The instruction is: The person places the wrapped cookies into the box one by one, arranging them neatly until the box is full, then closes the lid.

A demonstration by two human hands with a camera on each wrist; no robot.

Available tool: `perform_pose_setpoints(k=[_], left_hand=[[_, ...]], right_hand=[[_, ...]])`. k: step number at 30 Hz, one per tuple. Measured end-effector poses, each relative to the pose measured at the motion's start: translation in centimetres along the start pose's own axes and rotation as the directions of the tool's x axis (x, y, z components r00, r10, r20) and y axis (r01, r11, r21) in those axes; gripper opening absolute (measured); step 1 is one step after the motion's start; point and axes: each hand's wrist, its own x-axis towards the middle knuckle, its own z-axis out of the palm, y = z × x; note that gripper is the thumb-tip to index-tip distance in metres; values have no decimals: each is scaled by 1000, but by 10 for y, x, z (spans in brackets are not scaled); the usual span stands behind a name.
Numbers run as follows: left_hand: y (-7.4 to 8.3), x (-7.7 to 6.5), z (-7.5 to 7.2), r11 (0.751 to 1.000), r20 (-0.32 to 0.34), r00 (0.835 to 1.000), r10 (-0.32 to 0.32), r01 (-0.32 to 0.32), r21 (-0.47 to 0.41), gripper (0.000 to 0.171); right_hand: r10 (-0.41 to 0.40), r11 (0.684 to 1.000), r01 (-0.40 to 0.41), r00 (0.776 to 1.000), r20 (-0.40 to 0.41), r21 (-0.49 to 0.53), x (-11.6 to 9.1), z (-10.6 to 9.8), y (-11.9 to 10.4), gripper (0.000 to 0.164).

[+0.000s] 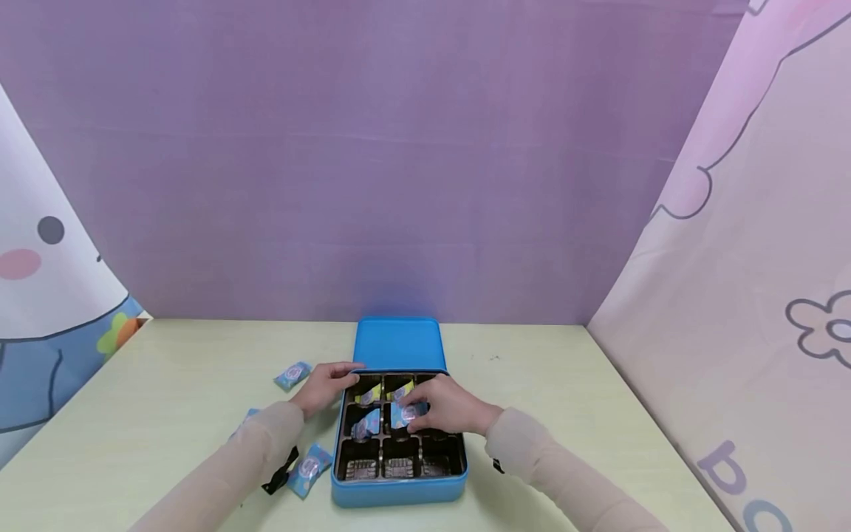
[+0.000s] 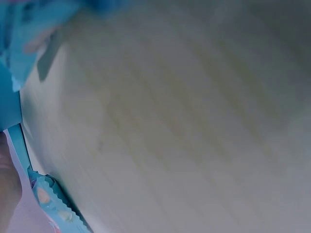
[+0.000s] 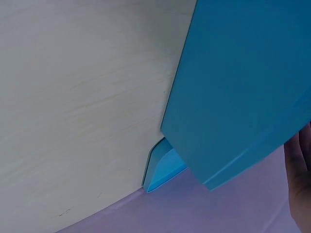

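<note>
Bottom centre of the frame, my right hand (image 1: pixel 452 405) has a blue printed packet (image 1: pixel 404 415) pinched between the fingers, right at the middle compartment of a blue lidded box (image 1: pixel 399 495). My left hand (image 1: pixel 323 386) rests on the box's upper-left corner, fingers pretty straight. Another blue packet (image 1: pixel 366 424) sits one slot left, with yellow packets (image 1: pixel 368 394) in the row above. More blue packets (image 1: pixel 309 470) lie on the counter (image 1: pixel 552 384), left of the box.

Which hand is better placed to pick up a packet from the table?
Probably the left hand: it is at the left edge of the box, near the loose packets, while the right hand pinches a packet.
</note>
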Motion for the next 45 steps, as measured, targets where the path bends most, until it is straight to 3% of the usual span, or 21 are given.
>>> perform_pose_setpoints(k=[27,45], left_hand=[[2,-2,0,1000,0,1000,4,-4,-13,32],[2,-2,0,1000,1,1000,9,-9,-15,31]], right_hand=[[-58,992,61,998,31,-107,9,5,-8,30],[-36,993,37,999,11,-114,8,7,-4,33]])
